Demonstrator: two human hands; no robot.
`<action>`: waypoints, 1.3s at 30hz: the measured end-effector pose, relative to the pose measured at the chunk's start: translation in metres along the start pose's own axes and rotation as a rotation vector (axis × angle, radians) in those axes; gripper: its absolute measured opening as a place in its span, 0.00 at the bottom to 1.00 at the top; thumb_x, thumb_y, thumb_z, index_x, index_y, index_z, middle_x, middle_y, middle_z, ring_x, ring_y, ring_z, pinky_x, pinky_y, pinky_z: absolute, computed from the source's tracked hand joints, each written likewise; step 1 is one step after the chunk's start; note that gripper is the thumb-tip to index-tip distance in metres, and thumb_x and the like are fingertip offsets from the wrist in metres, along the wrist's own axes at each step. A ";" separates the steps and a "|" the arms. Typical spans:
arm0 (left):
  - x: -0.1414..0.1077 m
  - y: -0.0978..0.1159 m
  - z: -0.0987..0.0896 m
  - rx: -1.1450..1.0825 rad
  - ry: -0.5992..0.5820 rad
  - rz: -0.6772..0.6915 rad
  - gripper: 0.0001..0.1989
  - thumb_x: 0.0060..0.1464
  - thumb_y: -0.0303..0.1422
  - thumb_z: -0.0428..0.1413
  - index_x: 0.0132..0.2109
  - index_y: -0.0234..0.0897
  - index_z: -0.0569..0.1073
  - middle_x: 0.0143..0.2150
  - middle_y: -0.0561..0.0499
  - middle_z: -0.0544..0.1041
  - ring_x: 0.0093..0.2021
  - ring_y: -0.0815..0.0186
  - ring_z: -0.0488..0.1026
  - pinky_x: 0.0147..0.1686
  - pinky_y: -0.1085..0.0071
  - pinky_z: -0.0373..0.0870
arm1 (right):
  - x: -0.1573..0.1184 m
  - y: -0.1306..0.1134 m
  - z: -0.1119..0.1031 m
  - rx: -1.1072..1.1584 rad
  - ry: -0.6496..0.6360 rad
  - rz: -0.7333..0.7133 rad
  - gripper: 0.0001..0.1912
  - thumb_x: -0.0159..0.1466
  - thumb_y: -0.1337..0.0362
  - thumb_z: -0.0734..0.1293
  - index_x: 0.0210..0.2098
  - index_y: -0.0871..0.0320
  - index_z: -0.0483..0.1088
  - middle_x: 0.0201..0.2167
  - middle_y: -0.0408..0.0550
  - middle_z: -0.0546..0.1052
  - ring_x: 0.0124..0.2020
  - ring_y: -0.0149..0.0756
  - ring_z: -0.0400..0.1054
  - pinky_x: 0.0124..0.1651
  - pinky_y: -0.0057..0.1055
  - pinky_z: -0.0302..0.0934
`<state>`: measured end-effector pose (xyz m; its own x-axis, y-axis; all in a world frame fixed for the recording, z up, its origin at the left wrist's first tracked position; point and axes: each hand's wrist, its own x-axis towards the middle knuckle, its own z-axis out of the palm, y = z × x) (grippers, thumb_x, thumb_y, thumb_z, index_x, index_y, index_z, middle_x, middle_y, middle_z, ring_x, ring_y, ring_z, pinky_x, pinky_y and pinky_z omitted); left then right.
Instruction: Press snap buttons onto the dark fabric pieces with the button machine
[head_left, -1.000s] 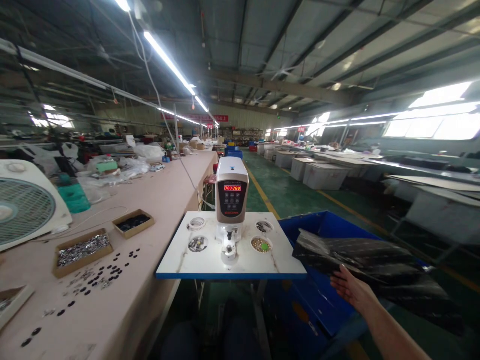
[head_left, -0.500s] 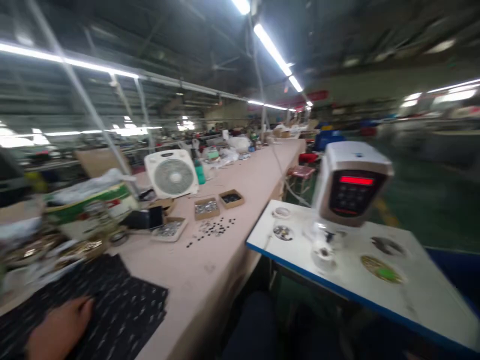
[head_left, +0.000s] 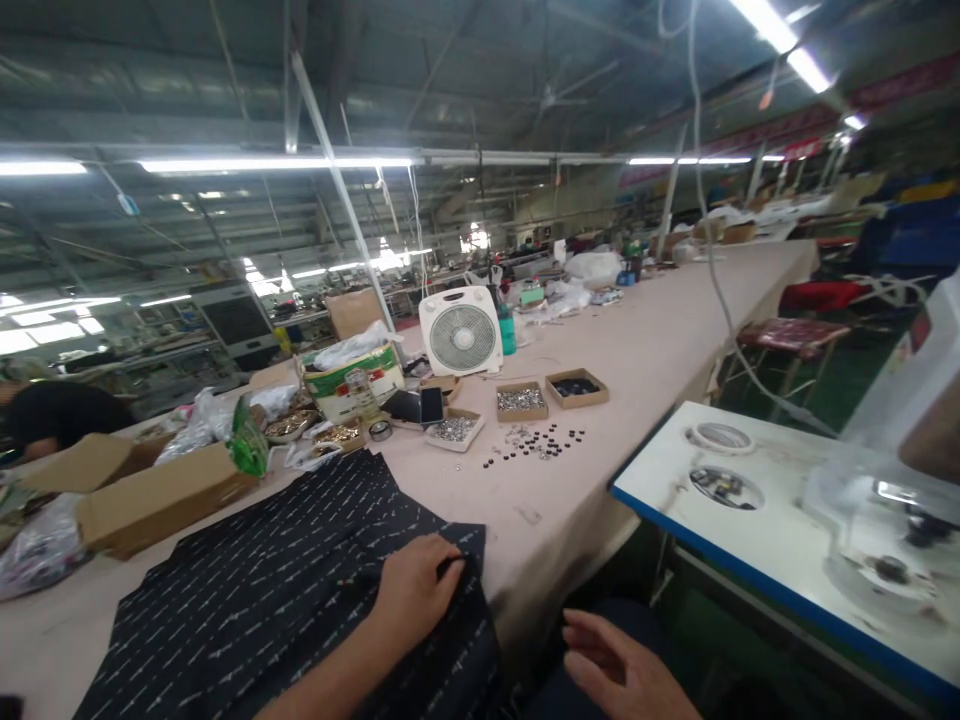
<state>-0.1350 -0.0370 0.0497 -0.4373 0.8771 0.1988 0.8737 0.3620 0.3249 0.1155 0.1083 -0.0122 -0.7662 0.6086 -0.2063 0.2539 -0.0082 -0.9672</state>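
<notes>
A dark cloth with rows of small white dashes (head_left: 255, 570) lies spread over the near left of the table and hangs over its front edge. My left hand (head_left: 416, 585) is on its right part, with fingers curled and thumb against them, closed on the cloth near the edge. Some of its fingertips are hidden. Low in the view, my right hand (head_left: 626, 670) hovers beside the table edge over my lap, fingers loosely bent and apart, holding nothing. Beyond the cloth, small black and silver snap parts (head_left: 536, 445) lie scattered on the table.
Small boxes of silver parts (head_left: 523, 402) and black parts (head_left: 577, 388) stand behind the scattered pieces. A white box fan (head_left: 463, 332) is farther back. Cardboard boxes (head_left: 165, 500) sit at left. On the right, a white machine table (head_left: 780, 480) carries a machine (head_left: 885, 560).
The view has swung left, so the cloth and left hand appear farther right. My right hand has come into view. The machine's red display has left the view.
</notes>
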 end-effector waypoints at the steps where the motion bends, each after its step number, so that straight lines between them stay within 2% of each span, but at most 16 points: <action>1: -0.001 0.014 0.008 -0.077 0.012 0.026 0.09 0.61 0.36 0.53 0.40 0.42 0.78 0.40 0.48 0.80 0.44 0.58 0.76 0.46 0.61 0.70 | 0.008 -0.007 0.014 0.054 -0.035 -0.016 0.38 0.50 0.41 0.72 0.55 0.56 0.75 0.53 0.57 0.80 0.55 0.56 0.73 0.58 0.45 0.67; 4: -0.003 0.048 0.026 -0.320 0.027 0.111 0.05 0.59 0.34 0.57 0.39 0.43 0.78 0.39 0.50 0.80 0.43 0.60 0.75 0.46 0.62 0.71 | 0.025 -0.015 0.039 0.213 -0.065 -0.114 0.43 0.50 0.44 0.75 0.59 0.59 0.71 0.57 0.60 0.76 0.59 0.56 0.70 0.62 0.47 0.63; 7: 0.001 0.057 0.025 -0.483 -0.005 0.199 0.09 0.60 0.35 0.57 0.47 0.44 0.78 0.46 0.49 0.80 0.49 0.61 0.74 0.52 0.63 0.71 | 0.028 -0.016 0.039 0.271 -0.055 -0.158 0.34 0.53 0.47 0.75 0.54 0.59 0.74 0.50 0.55 0.81 0.53 0.54 0.73 0.58 0.46 0.66; 10: 0.015 0.037 0.009 -0.440 -0.035 0.187 0.22 0.61 0.43 0.57 0.59 0.41 0.72 0.58 0.44 0.75 0.59 0.58 0.69 0.61 0.59 0.66 | 0.017 -0.017 0.019 0.112 -0.014 -0.117 0.19 0.56 0.50 0.72 0.41 0.57 0.79 0.36 0.48 0.83 0.41 0.49 0.76 0.47 0.40 0.69; 12: 0.028 0.017 -0.002 -0.341 -0.156 0.186 0.34 0.57 0.50 0.60 0.65 0.39 0.66 0.65 0.41 0.68 0.65 0.54 0.64 0.67 0.54 0.60 | 0.005 -0.020 0.000 -0.021 0.042 -0.123 0.12 0.57 0.54 0.71 0.35 0.55 0.80 0.34 0.45 0.82 0.38 0.46 0.75 0.46 0.37 0.68; 15: 0.041 -0.005 -0.013 -0.227 -0.366 0.182 0.48 0.49 0.56 0.63 0.70 0.38 0.58 0.69 0.38 0.62 0.68 0.49 0.60 0.69 0.51 0.55 | -0.018 -0.029 -0.032 -0.116 0.115 -0.152 0.10 0.58 0.55 0.71 0.33 0.54 0.80 0.35 0.45 0.81 0.39 0.44 0.74 0.47 0.34 0.67; 17: 0.046 -0.007 -0.015 -0.189 -0.459 0.204 0.53 0.45 0.58 0.64 0.71 0.40 0.57 0.70 0.38 0.61 0.68 0.48 0.60 0.69 0.50 0.56 | -0.035 -0.035 -0.052 -0.135 0.123 -0.163 0.10 0.57 0.54 0.73 0.30 0.54 0.79 0.35 0.46 0.80 0.40 0.43 0.74 0.46 0.32 0.68; 19: 0.049 0.000 -0.014 -0.173 -0.508 0.279 0.55 0.42 0.59 0.65 0.71 0.41 0.57 0.71 0.39 0.60 0.69 0.47 0.59 0.69 0.50 0.55 | -0.052 -0.038 -0.069 -0.126 0.092 -0.164 0.10 0.58 0.55 0.73 0.28 0.55 0.78 0.36 0.47 0.79 0.40 0.42 0.74 0.45 0.30 0.69; 22: 0.056 0.020 -0.009 -0.217 -0.488 0.432 0.51 0.45 0.59 0.64 0.70 0.42 0.58 0.71 0.40 0.59 0.70 0.49 0.57 0.70 0.52 0.53 | -0.076 -0.040 -0.086 -0.115 0.058 -0.172 0.08 0.58 0.59 0.74 0.26 0.55 0.76 0.38 0.47 0.79 0.39 0.40 0.74 0.44 0.28 0.69; 26: 0.082 0.058 0.004 -0.294 -0.441 0.597 0.50 0.48 0.59 0.62 0.71 0.42 0.56 0.74 0.42 0.54 0.73 0.53 0.52 0.72 0.54 0.49 | -0.096 -0.052 -0.094 -0.166 0.045 -0.209 0.09 0.59 0.60 0.75 0.25 0.55 0.76 0.36 0.48 0.80 0.42 0.42 0.75 0.48 0.32 0.70; 29: 0.106 0.091 0.017 -0.290 -0.527 0.685 0.51 0.47 0.58 0.63 0.71 0.39 0.57 0.72 0.40 0.57 0.71 0.50 0.55 0.70 0.54 0.53 | -0.106 -0.064 -0.095 -0.192 0.028 -0.234 0.09 0.60 0.60 0.74 0.24 0.54 0.78 0.42 0.51 0.81 0.42 0.45 0.76 0.49 0.37 0.71; 31: 0.118 0.111 0.026 -0.273 -0.656 0.700 0.43 0.50 0.58 0.61 0.67 0.39 0.65 0.67 0.39 0.67 0.64 0.48 0.66 0.63 0.55 0.63 | -0.115 -0.062 -0.098 -0.212 0.061 -0.240 0.06 0.57 0.60 0.76 0.25 0.53 0.81 0.47 0.52 0.81 0.45 0.49 0.77 0.50 0.40 0.72; 32: 0.121 0.119 0.030 -0.264 -0.729 0.702 0.38 0.52 0.58 0.59 0.63 0.40 0.69 0.62 0.41 0.73 0.59 0.49 0.71 0.57 0.57 0.68 | -0.121 -0.056 -0.101 -0.220 0.110 -0.233 0.04 0.54 0.60 0.77 0.27 0.51 0.82 0.49 0.52 0.81 0.48 0.53 0.76 0.51 0.42 0.72; 35: 0.125 0.131 0.041 -0.225 -0.883 0.716 0.25 0.55 0.55 0.58 0.51 0.44 0.77 0.47 0.48 0.81 0.43 0.57 0.77 0.41 0.66 0.70 | -0.140 -0.025 -0.117 -0.183 0.330 -0.141 0.15 0.43 0.58 0.81 0.32 0.48 0.84 0.52 0.53 0.81 0.54 0.63 0.73 0.57 0.50 0.69; 37: 0.124 0.131 0.046 -0.214 -0.882 0.726 0.18 0.57 0.50 0.58 0.47 0.44 0.78 0.42 0.50 0.81 0.38 0.61 0.76 0.37 0.69 0.68 | -0.150 -0.005 -0.130 -0.122 0.475 -0.006 0.19 0.38 0.56 0.81 0.32 0.48 0.84 0.49 0.55 0.82 0.57 0.67 0.70 0.61 0.53 0.64; 39: 0.122 0.130 0.048 -0.208 -0.813 0.720 0.14 0.61 0.45 0.55 0.43 0.41 0.78 0.39 0.51 0.80 0.36 0.63 0.75 0.35 0.70 0.65 | -0.153 0.002 -0.141 -0.097 0.591 0.168 0.20 0.37 0.55 0.81 0.32 0.48 0.84 0.45 0.55 0.83 0.57 0.67 0.70 0.65 0.54 0.60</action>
<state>-0.0644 0.1326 0.0721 0.4957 0.8352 -0.2380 0.7816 -0.3096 0.5415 0.3163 0.1268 0.0384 -0.2621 0.9418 -0.2107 0.4165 -0.0866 -0.9050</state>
